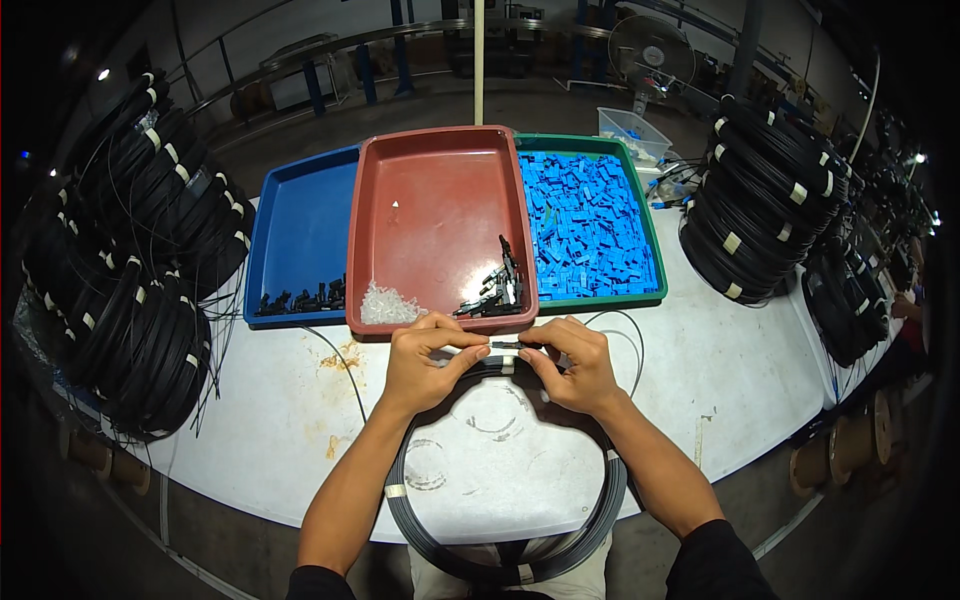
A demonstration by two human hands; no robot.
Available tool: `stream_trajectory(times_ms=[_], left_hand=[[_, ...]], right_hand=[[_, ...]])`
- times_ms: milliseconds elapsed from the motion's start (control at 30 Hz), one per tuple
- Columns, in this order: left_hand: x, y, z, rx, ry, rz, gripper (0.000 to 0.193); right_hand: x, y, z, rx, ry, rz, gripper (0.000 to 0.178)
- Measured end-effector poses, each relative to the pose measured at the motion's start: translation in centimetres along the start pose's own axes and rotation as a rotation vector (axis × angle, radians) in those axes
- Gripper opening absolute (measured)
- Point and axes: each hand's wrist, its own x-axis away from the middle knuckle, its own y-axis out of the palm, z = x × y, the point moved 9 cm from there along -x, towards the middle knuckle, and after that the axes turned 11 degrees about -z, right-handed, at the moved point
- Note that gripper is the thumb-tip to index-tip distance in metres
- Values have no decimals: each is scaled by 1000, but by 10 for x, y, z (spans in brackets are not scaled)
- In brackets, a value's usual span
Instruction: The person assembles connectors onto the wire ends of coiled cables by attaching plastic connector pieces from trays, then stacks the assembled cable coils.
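My left hand (437, 362) and my right hand (574, 362) meet just in front of the red tray, thumbs and forefingers pinched. Between their fingertips is a small black cable connector (508, 345), its ends covered by the fingers. Right below it lies a coil of black cable (397, 465), bound with pale tape bands. The coil rests partly on the white table and reaches over its near edge toward my lap. One loose cable end (352, 384) curves out on the left, and another cable loop (641, 345) arcs out on the right.
The red tray (440, 190) holds clear small parts (385, 305) and black connectors (497, 285). A blue tray (300, 215) has more black pieces; a green tray (652, 250) has blue connectors (585, 225). Stacked cable coils stand left (140, 330) and right (760, 210) on the white table (700, 370).
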Motion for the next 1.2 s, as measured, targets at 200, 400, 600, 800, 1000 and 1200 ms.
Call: stream_trajectory(times_ms=[200,400,600,800,1000,1200], left_hand=[[-2,1,2,59,-16,-38,16],[-1,4,5,14,38,-57,14],[-2,4,-4,137,-4,-63,16],[-2,23,-17,390,-147,-233,24],[-1,18,-8,406,-89,-178,24],[-2,18,-8,287,-26,-212,26]], right_hand=[[-2,1,0,-5,-39,-2,14],[1,5,3,-16,2,-12,16],[-2,4,3,-67,-9,-5,15],[-2,8,0,1,-8,-85,18],[-4,9,-8,-15,-48,-106,18],[-4,12,-10,-2,-60,-144,20]])
